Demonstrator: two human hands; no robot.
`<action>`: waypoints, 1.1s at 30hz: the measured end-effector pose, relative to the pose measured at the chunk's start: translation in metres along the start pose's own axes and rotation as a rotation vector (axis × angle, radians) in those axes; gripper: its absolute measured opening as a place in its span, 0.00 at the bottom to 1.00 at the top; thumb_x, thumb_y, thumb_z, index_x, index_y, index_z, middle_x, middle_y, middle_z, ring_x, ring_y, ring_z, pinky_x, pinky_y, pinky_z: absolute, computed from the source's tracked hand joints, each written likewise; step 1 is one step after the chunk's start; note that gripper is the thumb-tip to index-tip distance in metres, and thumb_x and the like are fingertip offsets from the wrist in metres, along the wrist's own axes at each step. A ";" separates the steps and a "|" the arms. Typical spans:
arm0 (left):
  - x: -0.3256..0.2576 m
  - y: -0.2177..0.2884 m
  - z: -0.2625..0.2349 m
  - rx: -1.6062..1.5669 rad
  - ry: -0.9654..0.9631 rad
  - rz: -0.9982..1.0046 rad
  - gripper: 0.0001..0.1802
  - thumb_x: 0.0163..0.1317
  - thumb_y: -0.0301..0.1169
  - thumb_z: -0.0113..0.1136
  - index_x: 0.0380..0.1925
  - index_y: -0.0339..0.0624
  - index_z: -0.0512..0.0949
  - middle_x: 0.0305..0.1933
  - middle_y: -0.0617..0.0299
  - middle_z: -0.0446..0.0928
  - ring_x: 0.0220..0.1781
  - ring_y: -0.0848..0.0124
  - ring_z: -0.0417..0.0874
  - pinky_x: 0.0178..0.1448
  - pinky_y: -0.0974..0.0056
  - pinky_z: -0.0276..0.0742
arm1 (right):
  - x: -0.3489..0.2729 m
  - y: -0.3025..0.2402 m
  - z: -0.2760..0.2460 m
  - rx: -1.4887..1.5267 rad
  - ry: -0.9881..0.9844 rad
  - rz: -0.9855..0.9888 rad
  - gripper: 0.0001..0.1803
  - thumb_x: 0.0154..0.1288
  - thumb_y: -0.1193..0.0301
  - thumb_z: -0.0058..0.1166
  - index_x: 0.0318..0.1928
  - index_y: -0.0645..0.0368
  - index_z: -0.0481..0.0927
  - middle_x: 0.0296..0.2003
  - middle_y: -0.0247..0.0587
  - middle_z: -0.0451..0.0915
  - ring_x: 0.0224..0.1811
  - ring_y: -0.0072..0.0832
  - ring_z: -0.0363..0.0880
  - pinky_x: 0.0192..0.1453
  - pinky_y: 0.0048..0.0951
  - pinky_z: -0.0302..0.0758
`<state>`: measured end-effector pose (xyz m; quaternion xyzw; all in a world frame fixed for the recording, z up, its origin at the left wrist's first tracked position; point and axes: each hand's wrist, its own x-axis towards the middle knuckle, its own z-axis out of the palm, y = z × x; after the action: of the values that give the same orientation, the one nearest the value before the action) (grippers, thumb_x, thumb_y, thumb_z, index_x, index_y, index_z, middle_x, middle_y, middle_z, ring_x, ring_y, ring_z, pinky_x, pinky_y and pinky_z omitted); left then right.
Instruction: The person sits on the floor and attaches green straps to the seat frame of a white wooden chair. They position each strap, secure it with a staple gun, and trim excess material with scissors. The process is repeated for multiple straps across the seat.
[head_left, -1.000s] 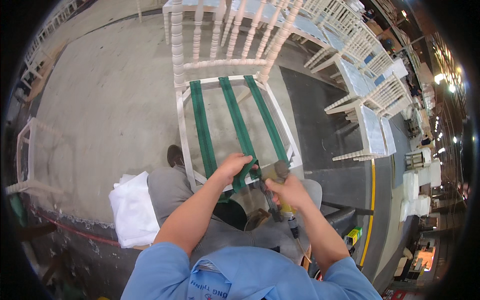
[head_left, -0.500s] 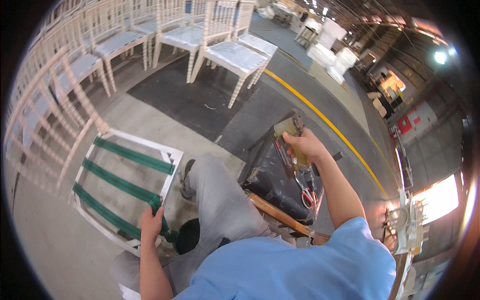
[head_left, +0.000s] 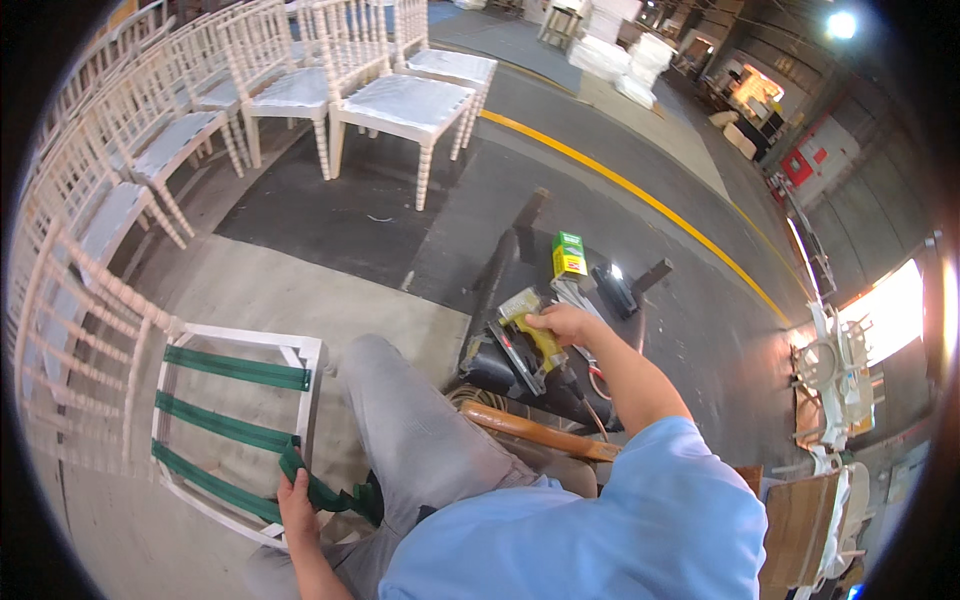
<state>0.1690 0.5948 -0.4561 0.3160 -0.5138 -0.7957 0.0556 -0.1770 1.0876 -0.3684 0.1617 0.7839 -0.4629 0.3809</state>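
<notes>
A white chair frame [head_left: 312, 395] lies to my left, its turned-spindle back [head_left: 85, 350] at the far left. Three green webbing straps [head_left: 225, 427] run across its open seat. My left hand [head_left: 298, 508] pinches the loose webbing at the near-right rail, where the middle strap folds over; the rest trails toward my knee. My right hand [head_left: 566, 325] grips a yellow-and-black staple gun [head_left: 547, 352] by its body, just above a black padded seat [head_left: 486, 366], with a hose trailing from it. Red-handled scissors [head_left: 597, 381] show partly behind my right forearm.
On the black seat are a green-and-yellow box [head_left: 569, 258] and a dark tool [head_left: 616, 290]. A wooden bar [head_left: 525, 428] lies beside my thigh. Rows of white chairs [head_left: 400, 105] stand ahead on the left; a yellow floor line [head_left: 620, 180] crosses beyond.
My right hand has brought the staple gun closer to me and leftward over the black seat, uncovering the green-and-yellow box. My left hand keeps hold of the webbing. The view has shifted.
</notes>
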 end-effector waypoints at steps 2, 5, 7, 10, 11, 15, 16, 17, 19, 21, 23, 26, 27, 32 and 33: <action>-0.001 0.004 0.000 -0.072 -0.002 -0.073 0.26 0.79 0.32 0.55 0.74 0.40 0.69 0.74 0.63 0.73 0.69 0.70 0.74 0.73 0.63 0.66 | -0.011 0.014 -0.027 -0.338 0.186 -0.064 0.18 0.66 0.58 0.67 0.42 0.62 0.86 0.33 0.46 0.86 0.31 0.33 0.86 0.36 0.36 0.84; 0.008 0.008 -0.003 -0.144 -0.033 -0.032 0.24 0.80 0.33 0.52 0.72 0.39 0.71 0.70 0.63 0.76 0.69 0.70 0.76 0.70 0.61 0.72 | -0.031 0.040 -0.065 -1.221 0.413 -0.128 0.14 0.52 0.65 0.60 0.34 0.61 0.90 0.37 0.56 0.88 0.39 0.45 0.90 0.46 0.43 0.84; 0.007 0.007 -0.019 -0.250 -0.026 -0.026 0.23 0.79 0.33 0.53 0.71 0.38 0.72 0.69 0.63 0.77 0.70 0.69 0.75 0.69 0.60 0.74 | -0.043 0.063 -0.071 -1.365 0.228 -0.064 0.13 0.49 0.67 0.62 0.35 0.59 0.90 0.38 0.56 0.88 0.45 0.51 0.89 0.50 0.48 0.84; 0.016 0.013 -0.017 -0.307 -0.080 -0.140 0.24 0.78 0.34 0.55 0.71 0.42 0.73 0.69 0.65 0.78 0.65 0.70 0.78 0.66 0.59 0.77 | -0.072 0.114 -0.080 -1.276 0.422 -0.227 0.32 0.41 0.59 0.77 0.47 0.59 0.81 0.40 0.56 0.86 0.47 0.55 0.85 0.52 0.51 0.80; 0.016 0.016 -0.014 -0.280 -0.076 -0.117 0.24 0.77 0.35 0.57 0.70 0.44 0.74 0.68 0.68 0.78 0.61 0.72 0.79 0.61 0.60 0.79 | -0.073 0.121 -0.068 -1.196 0.432 -0.137 0.37 0.37 0.61 0.80 0.50 0.59 0.76 0.40 0.55 0.85 0.48 0.55 0.85 0.53 0.50 0.80; 0.006 0.026 -0.016 -0.236 -0.023 -0.191 0.22 0.78 0.39 0.58 0.69 0.54 0.77 0.53 0.74 0.79 0.50 0.77 0.79 0.52 0.63 0.80 | -0.077 0.121 -0.029 -0.863 0.446 -0.134 0.31 0.39 0.73 0.75 0.45 0.59 0.73 0.35 0.50 0.84 0.39 0.47 0.85 0.43 0.42 0.80; 0.004 0.025 -0.020 -0.257 -0.017 -0.203 0.21 0.78 0.38 0.58 0.68 0.53 0.77 0.50 0.74 0.79 0.47 0.77 0.81 0.49 0.63 0.83 | -0.085 0.116 -0.029 -0.754 0.385 -0.095 0.30 0.42 0.76 0.72 0.48 0.59 0.73 0.32 0.49 0.83 0.34 0.43 0.84 0.37 0.41 0.78; 0.003 0.026 -0.025 -0.284 -0.047 -0.212 0.21 0.78 0.38 0.56 0.67 0.49 0.77 0.50 0.72 0.81 0.44 0.76 0.82 0.45 0.64 0.83 | -0.094 0.111 -0.032 -0.646 0.331 -0.046 0.30 0.44 0.79 0.69 0.51 0.59 0.73 0.30 0.47 0.82 0.30 0.39 0.84 0.31 0.40 0.77; 0.004 0.028 -0.031 -0.342 -0.083 -0.218 0.21 0.79 0.39 0.55 0.66 0.44 0.77 0.50 0.69 0.85 0.39 0.76 0.83 0.40 0.65 0.84 | -0.114 0.100 -0.041 -0.477 0.258 0.004 0.30 0.48 0.83 0.65 0.55 0.59 0.74 0.26 0.44 0.81 0.23 0.33 0.81 0.23 0.37 0.74; 0.009 0.034 -0.031 -0.402 -0.097 -0.215 0.22 0.79 0.41 0.54 0.65 0.40 0.76 0.51 0.65 0.87 0.35 0.76 0.84 0.36 0.65 0.85 | -0.137 0.086 -0.053 -0.353 0.224 0.005 0.32 0.49 0.86 0.63 0.58 0.59 0.73 0.24 0.42 0.79 0.18 0.30 0.78 0.19 0.34 0.71; 0.014 0.040 -0.038 -0.427 -0.076 -0.197 0.22 0.79 0.43 0.54 0.60 0.36 0.77 0.49 0.61 0.88 0.32 0.74 0.84 0.34 0.66 0.85 | -0.146 0.057 -0.054 -0.459 0.217 -0.111 0.34 0.48 0.85 0.66 0.59 0.61 0.74 0.29 0.37 0.80 0.25 0.26 0.79 0.26 0.31 0.73; 0.024 0.046 -0.042 -0.478 -0.023 -0.171 0.21 0.78 0.43 0.54 0.54 0.33 0.79 0.43 0.56 0.88 0.25 0.70 0.84 0.29 0.65 0.84 | -0.132 0.001 -0.019 -0.586 0.190 -0.465 0.32 0.51 0.81 0.71 0.59 0.63 0.75 0.34 0.32 0.79 0.33 0.22 0.79 0.36 0.27 0.76; 0.025 0.049 -0.043 -0.476 -0.008 -0.164 0.21 0.78 0.42 0.55 0.53 0.33 0.79 0.42 0.56 0.88 0.25 0.70 0.84 0.29 0.65 0.84 | -0.121 -0.028 0.006 -0.593 0.148 -0.556 0.31 0.51 0.80 0.71 0.58 0.64 0.75 0.35 0.32 0.80 0.36 0.22 0.80 0.39 0.28 0.77; 0.023 0.054 -0.060 -0.513 0.017 -0.119 0.18 0.76 0.40 0.58 0.49 0.34 0.81 0.38 0.54 0.88 0.25 0.69 0.85 0.29 0.66 0.85 | -0.086 -0.165 0.206 -1.263 -0.071 -1.299 0.33 0.51 0.54 0.77 0.54 0.58 0.79 0.43 0.50 0.83 0.45 0.54 0.82 0.50 0.48 0.78; 0.026 0.056 -0.060 -0.518 -0.014 -0.115 0.17 0.76 0.39 0.58 0.48 0.34 0.81 0.38 0.54 0.88 0.26 0.68 0.86 0.29 0.65 0.85 | -0.072 -0.177 0.234 -1.306 -0.136 -1.422 0.33 0.53 0.49 0.74 0.53 0.55 0.79 0.42 0.47 0.82 0.45 0.50 0.81 0.50 0.47 0.76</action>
<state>0.1684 0.5113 -0.4360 0.3142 -0.2748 -0.9047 0.0857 -0.1321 0.8038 -0.2741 -0.6211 0.7777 -0.0667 0.0711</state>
